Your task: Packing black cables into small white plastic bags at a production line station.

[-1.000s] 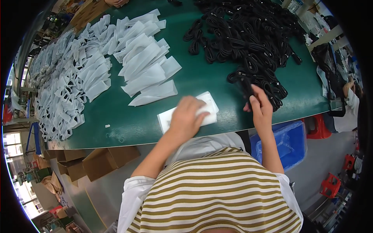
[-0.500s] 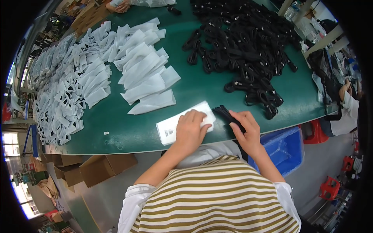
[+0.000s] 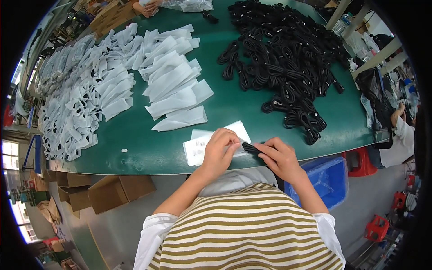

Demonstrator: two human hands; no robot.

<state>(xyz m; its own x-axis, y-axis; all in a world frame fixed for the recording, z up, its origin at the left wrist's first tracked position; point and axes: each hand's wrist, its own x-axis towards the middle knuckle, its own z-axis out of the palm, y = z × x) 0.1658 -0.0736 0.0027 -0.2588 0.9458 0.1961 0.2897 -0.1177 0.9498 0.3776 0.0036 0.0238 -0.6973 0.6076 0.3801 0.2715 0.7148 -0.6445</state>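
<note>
Right hand (image 3: 279, 157) gripping cable (image 3: 252, 148) (black), left hand (image 3: 219, 152) touching bags (image 3: 195, 152)

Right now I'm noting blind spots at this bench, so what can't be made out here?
In the head view:
- middle of the flat white packets, covered by the left grip;
- rear end of the black cable, hidden by the right grip;
- whether the cable's tip is inside a packet, too small to tell;
- part of the blue bin, behind the right forearm;
- most of a co-worker, cut off by the top edge.
</note>
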